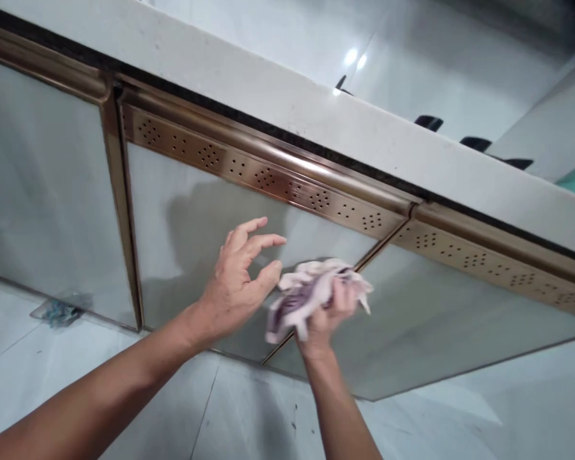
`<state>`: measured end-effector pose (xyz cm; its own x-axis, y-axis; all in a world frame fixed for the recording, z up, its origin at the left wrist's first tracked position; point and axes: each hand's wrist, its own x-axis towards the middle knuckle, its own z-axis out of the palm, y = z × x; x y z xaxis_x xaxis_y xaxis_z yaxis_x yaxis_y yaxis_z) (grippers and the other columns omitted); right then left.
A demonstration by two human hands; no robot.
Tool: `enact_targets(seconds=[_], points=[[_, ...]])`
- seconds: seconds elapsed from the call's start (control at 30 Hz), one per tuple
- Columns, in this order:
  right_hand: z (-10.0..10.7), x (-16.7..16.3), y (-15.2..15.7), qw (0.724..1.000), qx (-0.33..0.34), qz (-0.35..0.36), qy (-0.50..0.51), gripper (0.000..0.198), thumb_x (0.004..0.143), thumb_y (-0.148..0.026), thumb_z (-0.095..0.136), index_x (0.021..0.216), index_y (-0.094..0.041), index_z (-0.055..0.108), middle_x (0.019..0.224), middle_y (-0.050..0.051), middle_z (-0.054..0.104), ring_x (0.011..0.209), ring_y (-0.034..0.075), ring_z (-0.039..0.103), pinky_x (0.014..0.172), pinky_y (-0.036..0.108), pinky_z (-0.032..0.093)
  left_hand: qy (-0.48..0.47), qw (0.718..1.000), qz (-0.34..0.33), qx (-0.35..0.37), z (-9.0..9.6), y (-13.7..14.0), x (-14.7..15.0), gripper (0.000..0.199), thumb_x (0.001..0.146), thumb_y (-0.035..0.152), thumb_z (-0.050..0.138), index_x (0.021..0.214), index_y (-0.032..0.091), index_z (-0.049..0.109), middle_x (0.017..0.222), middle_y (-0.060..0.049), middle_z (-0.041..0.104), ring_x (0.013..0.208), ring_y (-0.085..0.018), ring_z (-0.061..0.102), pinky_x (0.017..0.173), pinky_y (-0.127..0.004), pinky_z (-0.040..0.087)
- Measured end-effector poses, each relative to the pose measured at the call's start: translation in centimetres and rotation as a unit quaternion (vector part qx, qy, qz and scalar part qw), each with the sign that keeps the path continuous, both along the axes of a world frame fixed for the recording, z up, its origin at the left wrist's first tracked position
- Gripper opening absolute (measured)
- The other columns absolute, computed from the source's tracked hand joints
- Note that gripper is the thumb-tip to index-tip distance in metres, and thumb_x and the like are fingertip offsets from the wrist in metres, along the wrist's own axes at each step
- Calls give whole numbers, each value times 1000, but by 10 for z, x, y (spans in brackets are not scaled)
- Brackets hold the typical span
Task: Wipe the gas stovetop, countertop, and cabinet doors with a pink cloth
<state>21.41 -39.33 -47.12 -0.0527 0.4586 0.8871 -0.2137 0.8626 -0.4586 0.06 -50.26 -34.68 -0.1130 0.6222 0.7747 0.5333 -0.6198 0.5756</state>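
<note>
A crumpled white and purple cloth (299, 297) is bunched in my right hand (333, 313), whose fingers wrap round it. Both are slightly blurred and lie over the seam between two pale cabinet doors. My left hand (239, 271) holds nothing; its fingers are apart and curved, just left of the cloth, in front of the middle cabinet door (172, 223). Whether its fingertips touch the door, I cannot tell. Along the top of that door runs a bronze metal strip (246, 171) with groups of small holes.
Above the doors juts a white countertop edge (268, 83), with several dark pointed pieces (429, 122) behind it. To the right is another cabinet door (441, 306). A small clear bag-like item (62, 311) lies on the tiled floor (163, 396) at the left.
</note>
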Motion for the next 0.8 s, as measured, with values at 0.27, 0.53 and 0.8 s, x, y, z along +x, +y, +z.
enact_targets(seconds=[0.27,0.53,0.8], points=[[-105,-1,-21,783,352,-367,-358,5,92,-24,65,90,-25,61,135,-5,58,137,21,39,119,51,25,86,995,29,-41,-9,-4,11,26,92,23,57,117,26,64,148,-10,48,144,-29,40,114,-59,38],[21,50,-7,783,272,-527,-187,22,86,-26,65,105,-22,56,150,13,38,141,33,37,110,58,37,90,995,27,-21,-7,-12,13,24,91,22,58,114,25,65,142,-10,54,141,-27,44,113,-54,40],[56,65,-5,794,199,-553,-156,55,84,-40,67,134,-22,52,130,15,41,125,31,44,102,51,41,98,995,2,-27,-13,-13,12,21,92,25,57,112,25,65,139,-10,57,141,-26,44,112,-52,40]])
